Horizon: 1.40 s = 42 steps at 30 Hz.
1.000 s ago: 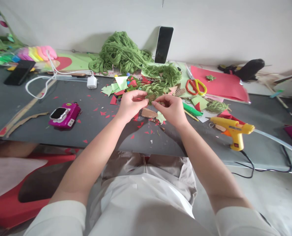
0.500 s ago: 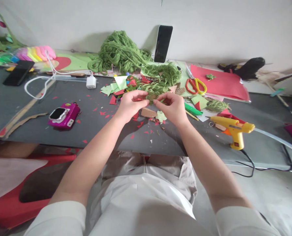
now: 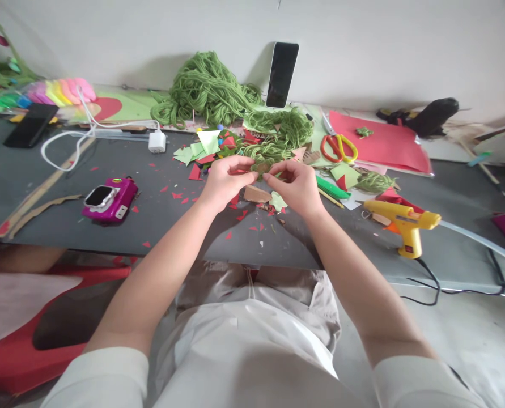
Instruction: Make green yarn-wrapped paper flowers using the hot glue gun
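Note:
Between my two hands is a small piece wrapped in green yarn (image 3: pixel 261 168), with a brownish patch facing me. My left hand (image 3: pixel 230 181) pinches its left side with thumb and fingers. On the opposite side, the fingertips of my right hand (image 3: pixel 293 182) close on it. Just behind it lies a loose bundle of green yarn (image 3: pixel 269 149). Below the fingers are a piece of brown cardboard (image 3: pixel 257 195) and a pale green paper star (image 3: pixel 278 201) on the dark table (image 3: pixel 192 229).
A yellow glue gun (image 3: pixel 405 221) with a cord lies at the right, near scissors (image 3: pixel 339 149) and red sheets (image 3: pixel 380 141). A yarn heap (image 3: pixel 209 90) and a leaning phone (image 3: pixel 283 75) stand behind. At left are a purple device (image 3: pixel 110 199) and a white charger (image 3: pixel 157 141).
Almost nothing differs. My right fingertips have shifted very slightly left on the yarn-wrapped piece, and the view has moved a touch.

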{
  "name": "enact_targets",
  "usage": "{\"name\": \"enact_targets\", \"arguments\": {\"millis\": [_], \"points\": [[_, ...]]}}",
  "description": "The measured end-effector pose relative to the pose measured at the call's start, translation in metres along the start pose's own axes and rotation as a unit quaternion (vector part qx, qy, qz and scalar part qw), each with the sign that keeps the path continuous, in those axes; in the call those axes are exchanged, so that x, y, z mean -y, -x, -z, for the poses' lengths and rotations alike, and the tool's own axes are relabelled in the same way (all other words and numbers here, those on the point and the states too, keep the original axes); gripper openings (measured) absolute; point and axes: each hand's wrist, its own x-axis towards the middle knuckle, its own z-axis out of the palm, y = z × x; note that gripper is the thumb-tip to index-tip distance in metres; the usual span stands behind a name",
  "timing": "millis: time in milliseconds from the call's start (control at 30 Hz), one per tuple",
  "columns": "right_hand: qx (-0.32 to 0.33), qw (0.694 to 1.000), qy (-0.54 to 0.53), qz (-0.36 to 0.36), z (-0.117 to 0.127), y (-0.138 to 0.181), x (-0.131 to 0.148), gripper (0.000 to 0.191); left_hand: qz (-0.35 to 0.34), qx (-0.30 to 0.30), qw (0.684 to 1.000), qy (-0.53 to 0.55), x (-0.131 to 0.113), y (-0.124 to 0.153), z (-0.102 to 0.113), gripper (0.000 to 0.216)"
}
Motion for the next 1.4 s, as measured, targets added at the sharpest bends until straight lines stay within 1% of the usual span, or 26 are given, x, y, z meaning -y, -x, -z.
{"name": "enact_targets", "arguments": {"millis": [167, 367, 467, 600, 700, 833, 900, 1067, 1200, 1300, 1400], "points": [[0.011, 1.000, 0.008, -0.004, 0.004, -0.001, 0.003, 0.014, 0.015, 0.004, 0.999, 0.029, 0.001, -0.001, 0.002, 0.037], [0.045, 0.998, -0.041, -0.016, 0.008, -0.003, 0.000, 0.016, 0.033, 0.011, 0.997, 0.061, -0.001, -0.001, 0.003, 0.035], [0.045, 0.998, -0.037, -0.017, 0.006, -0.003, 0.000, 0.016, 0.041, 0.018, 0.996, 0.081, -0.004, 0.000, 0.002, 0.035], [0.003, 0.999, -0.033, -0.013, 0.002, -0.001, 0.003, 0.014, 0.058, 0.028, 0.990, 0.127, -0.010, 0.001, 0.000, 0.037], [-0.036, 0.997, -0.063, -0.017, -0.001, 0.000, 0.004, 0.015, 0.084, 0.043, 0.983, 0.156, -0.015, 0.001, -0.001, 0.033], [-0.063, 0.994, -0.091, -0.014, -0.004, 0.001, 0.001, 0.016, 0.113, 0.056, 0.983, 0.133, -0.015, 0.003, -0.003, 0.029], [-0.061, 0.993, -0.096, -0.008, -0.006, 0.001, 0.000, 0.015, 0.098, 0.051, 0.987, 0.117, -0.012, 0.004, -0.004, 0.029], [-0.051, 0.993, -0.103, -0.003, -0.011, 0.004, 0.000, 0.017, 0.036, 0.039, 0.994, 0.100, -0.005, 0.004, -0.006, 0.032], [-0.037, 0.995, -0.095, -0.003, -0.012, 0.004, -0.001, 0.020, 0.020, 0.027, 0.996, 0.087, -0.001, 0.002, -0.005, 0.032], [-0.006, 0.997, -0.073, 0.000, -0.010, 0.005, 0.000, 0.020, 0.006, 0.029, 0.996, 0.082, 0.000, 0.001, -0.003, 0.025], [0.019, 0.999, -0.047, 0.000, -0.008, 0.005, 0.001, 0.019, 0.002, 0.033, 0.998, 0.054, -0.001, 0.001, -0.001, 0.020]]}}
